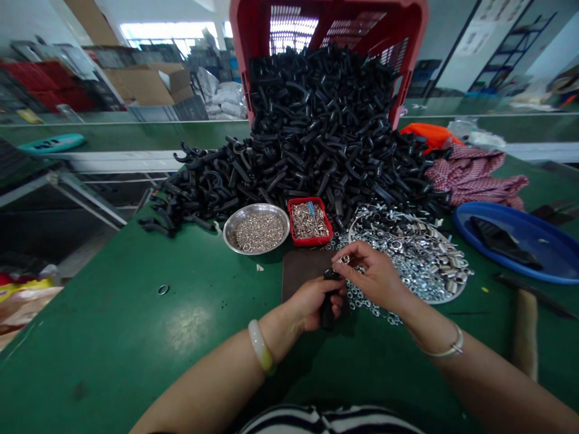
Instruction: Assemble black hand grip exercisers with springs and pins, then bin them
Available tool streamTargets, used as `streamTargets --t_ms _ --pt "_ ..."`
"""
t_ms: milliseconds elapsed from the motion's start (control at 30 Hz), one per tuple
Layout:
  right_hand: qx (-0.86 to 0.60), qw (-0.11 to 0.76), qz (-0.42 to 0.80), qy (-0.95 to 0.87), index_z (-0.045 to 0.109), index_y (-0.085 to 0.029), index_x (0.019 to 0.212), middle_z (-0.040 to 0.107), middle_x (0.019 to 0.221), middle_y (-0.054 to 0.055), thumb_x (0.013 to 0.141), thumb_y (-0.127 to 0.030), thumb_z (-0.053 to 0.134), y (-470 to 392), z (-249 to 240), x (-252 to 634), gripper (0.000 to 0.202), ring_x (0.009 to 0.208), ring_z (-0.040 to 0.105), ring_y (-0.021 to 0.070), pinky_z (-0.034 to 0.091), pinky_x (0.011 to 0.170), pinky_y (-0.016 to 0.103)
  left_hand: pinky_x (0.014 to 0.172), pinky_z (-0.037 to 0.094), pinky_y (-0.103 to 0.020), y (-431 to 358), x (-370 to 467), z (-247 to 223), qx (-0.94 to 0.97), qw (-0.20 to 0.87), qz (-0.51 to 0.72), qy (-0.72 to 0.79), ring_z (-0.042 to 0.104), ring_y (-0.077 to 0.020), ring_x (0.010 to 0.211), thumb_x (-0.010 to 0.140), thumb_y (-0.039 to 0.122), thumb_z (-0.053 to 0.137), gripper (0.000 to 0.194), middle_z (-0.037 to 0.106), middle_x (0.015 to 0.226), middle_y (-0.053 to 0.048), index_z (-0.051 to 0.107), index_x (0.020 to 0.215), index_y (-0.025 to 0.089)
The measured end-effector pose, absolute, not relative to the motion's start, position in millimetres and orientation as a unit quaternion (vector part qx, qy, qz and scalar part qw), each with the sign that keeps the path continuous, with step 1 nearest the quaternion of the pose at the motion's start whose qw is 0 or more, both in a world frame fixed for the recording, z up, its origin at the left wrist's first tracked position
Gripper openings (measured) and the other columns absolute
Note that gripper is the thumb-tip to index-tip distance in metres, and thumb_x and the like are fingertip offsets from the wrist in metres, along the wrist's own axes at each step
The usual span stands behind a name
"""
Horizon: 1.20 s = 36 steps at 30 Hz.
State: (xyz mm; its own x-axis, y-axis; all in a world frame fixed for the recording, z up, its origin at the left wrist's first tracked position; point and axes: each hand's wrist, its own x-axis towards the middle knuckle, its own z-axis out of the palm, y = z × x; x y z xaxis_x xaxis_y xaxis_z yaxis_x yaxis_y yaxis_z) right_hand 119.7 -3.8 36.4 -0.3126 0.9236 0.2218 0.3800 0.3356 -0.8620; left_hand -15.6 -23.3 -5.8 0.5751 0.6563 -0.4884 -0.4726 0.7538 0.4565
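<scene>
Head view: person's left hand curled round black handle over brown mat; right hand nearly closed, pinching small metal part at handle's top; green table bears metal bowl, red tray, black parts heaped from tipped red crate; behind, cardboard box, bright window
</scene>
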Motion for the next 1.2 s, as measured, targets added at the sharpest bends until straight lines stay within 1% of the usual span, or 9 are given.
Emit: streamTargets --t_ms 100,300,433,500,600,733,933,1100,1200 --pt "-0.467 0.349 0.374 -0.721 0.057 -0.024 0.078 0.060 0.076 0.001 0.073 -0.041 0.062 2.7 35.3 121.5 0.019 0.068 0.055 0.0154 0.044 0.062 0.030 0.037 0.024 -0.010 -23.8 -18.8 -4.5 0.148 0.879 0.316 0.325 0.033 -0.0001 0.041 0.072 0.016 0.057 0.013 0.040 0.062 0.004 0.044 0.073 0.015" --pt "-0.496 0.249 0.606 -0.570 0.053 -0.019 0.070 0.054 0.061 -0.001 0.065 -0.054 0.064 18.9 15.5 128.6 0.037 0.050 0.047 0.0093 0.035 0.041 0.021 0.037 0.017 -0.011 -32.5 -21.8 -2.9 0.240 0.884 0.261 0.305 0.025 -0.0001 0.038 0.064 0.018 0.067 0.026 0.033 0.053 0.009 0.044 0.077 0.017" --pt "-0.504 0.235 0.602 -0.573 0.053 -0.019 0.069 0.054 0.058 -0.002 0.064 -0.057 0.063 21.9 4.4 131.0 0.039 0.046 0.044 0.0087 0.030 0.037 0.020 0.038 0.018 -0.012 -33.0 -22.1 -5.5 0.248 0.879 0.260 0.314 0.027 -0.0004 0.039 0.063 0.017 0.067 0.026 0.035 0.055 0.008 0.046 0.078 0.016" --pt "-0.523 0.220 0.533 -0.627 0.055 -0.019 0.068 0.056 0.056 0.000 0.070 -0.057 0.057 28.5 5.2 138.9 0.038 0.044 0.044 0.0091 0.030 0.038 0.022 0.039 0.020 -0.012 -29.7 -23.6 -5.3 0.205 0.896 0.270 0.288 0.027 -0.0003 0.041 0.063 0.015 0.065 0.025 0.034 0.057 0.007 0.048 0.081 0.015" --pt "-0.585 0.221 0.274 -0.731 0.060 -0.019 0.072 0.061 0.061 0.003 0.078 -0.049 0.050 48.9 14.0 167.1 0.033 0.051 0.051 0.0126 0.037 0.048 0.026 0.041 0.025 -0.011 -21.6 -27.8 -2.9 0.113 0.909 0.317 0.246 0.030 -0.0011 0.044 0.064 0.015 0.060 0.029 0.036 0.062 0.006 0.050 0.092 0.016" --pt "-0.602 0.130 -0.001 -0.788 0.065 -0.020 0.090 0.066 0.088 0.006 0.082 -0.030 0.047 77.8 25.7 212.4 0.023 0.078 0.059 0.0197 0.043 0.069 0.031 0.042 0.030 -0.012 -8.9 -30.8 -4.3 0.055 0.898 0.372 0.229 0.034 -0.0030 0.047 0.069 0.024 0.056 0.025 0.039 0.066 0.004 0.051 0.093 0.018" --pt "-0.515 0.012 -0.008 -0.857 0.060 -0.020 0.112 0.059 0.109 0.008 0.081 -0.026 0.048 97.4 19.2 211.7 0.034 0.099 0.055 0.0208 0.042 0.083 0.030 0.038 0.027 -0.012 2.8 -26.1 -18.4 0.006 0.895 0.370 0.251 0.032 -0.0025 0.042 0.076 0.039 0.053 0.024 0.036 0.059 0.006 0.051 0.084 0.016" --pt "-0.525 -0.044 -0.023 -0.850 0.067 -0.023 0.093 0.065 0.094 0.006 0.072 -0.024 0.056 109.6 24.3 195.2 0.023 0.085 0.059 0.0228 0.044 0.069 0.031 0.037 0.026 -0.011 1.5 -25.6 -23.0 0.015 0.897 0.365 0.247 0.033 -0.0022 0.041 0.077 0.039 0.053 0.023 0.036 0.058 0.006 0.050 0.084 0.016" --pt "-0.519 -0.047 -0.014 -0.853 0.067 -0.023 0.085 0.067 0.083 0.003 0.074 -0.024 0.054 112.5 28.4 197.8 0.016 0.078 0.060 0.0198 0.043 0.066 0.028 0.037 0.026 -0.011 0.5 -25.4 -23.0 0.016 0.896 0.366 0.250 0.032 -0.0021 0.041 0.078 0.039 0.052 0.024 0.036 0.058 0.006 0.050 0.084 0.016"
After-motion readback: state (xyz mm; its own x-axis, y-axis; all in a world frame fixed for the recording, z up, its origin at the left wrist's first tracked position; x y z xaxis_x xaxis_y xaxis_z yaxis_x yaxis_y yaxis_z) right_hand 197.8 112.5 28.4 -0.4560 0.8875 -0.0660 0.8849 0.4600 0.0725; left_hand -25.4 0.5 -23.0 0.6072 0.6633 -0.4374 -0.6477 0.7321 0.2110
